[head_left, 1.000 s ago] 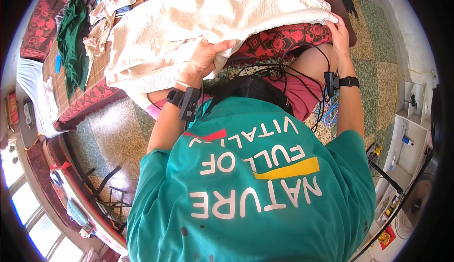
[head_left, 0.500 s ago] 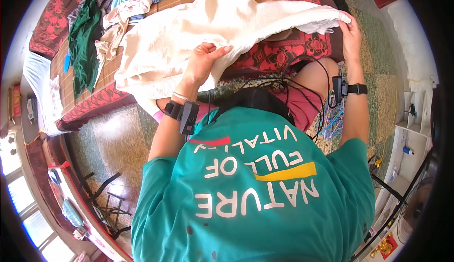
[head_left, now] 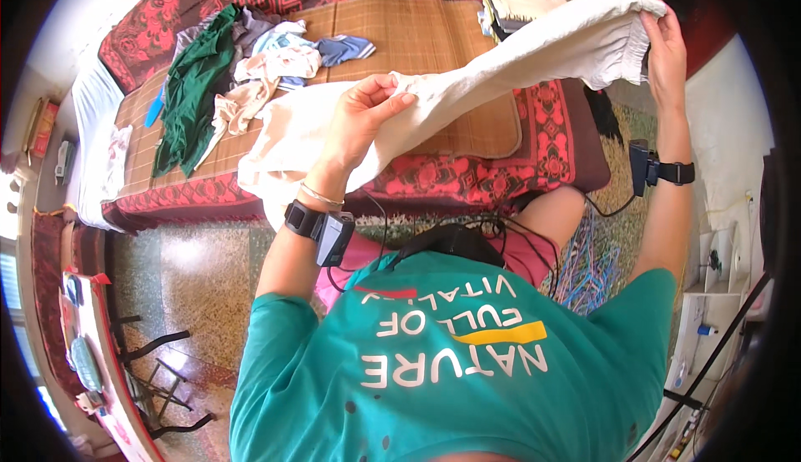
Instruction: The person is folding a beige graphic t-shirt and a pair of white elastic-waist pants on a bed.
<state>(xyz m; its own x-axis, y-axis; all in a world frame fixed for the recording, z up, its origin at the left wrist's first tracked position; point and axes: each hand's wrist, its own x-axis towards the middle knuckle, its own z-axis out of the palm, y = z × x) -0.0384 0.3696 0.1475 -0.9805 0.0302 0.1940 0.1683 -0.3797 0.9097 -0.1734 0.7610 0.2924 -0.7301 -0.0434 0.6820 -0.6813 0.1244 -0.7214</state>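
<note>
A pair of cream trousers [head_left: 476,87] stretches between my hands, lifted on the right and drooping over the bed's front edge on the left. My right hand [head_left: 665,41], raised at the far right, pinches the end with a gathered elastic band. My left hand [head_left: 367,112] grips the cloth near its middle, thumb on top. The trousers' wide left part rests partly on a brown woven mat [head_left: 400,24]. Beyond it lies a loose heap of clothes, among them a dark green garment [head_left: 200,87], a beige one [head_left: 242,107] and a blue one [head_left: 344,50].
A folded stack of clothes [head_left: 521,2] sits at the bed's back right. Red and black patterned cloth [head_left: 492,174] covers the bed edge. Below my knees lies a bundle of coloured strands [head_left: 588,270]. A white shelf [head_left: 709,295] stands at right, a folding stool [head_left: 167,379] at lower left.
My right hand has risen and moved right, pulling the trousers' gathered end up and tauter. My left hand keeps its hold. The view has shifted, showing the folded stack.
</note>
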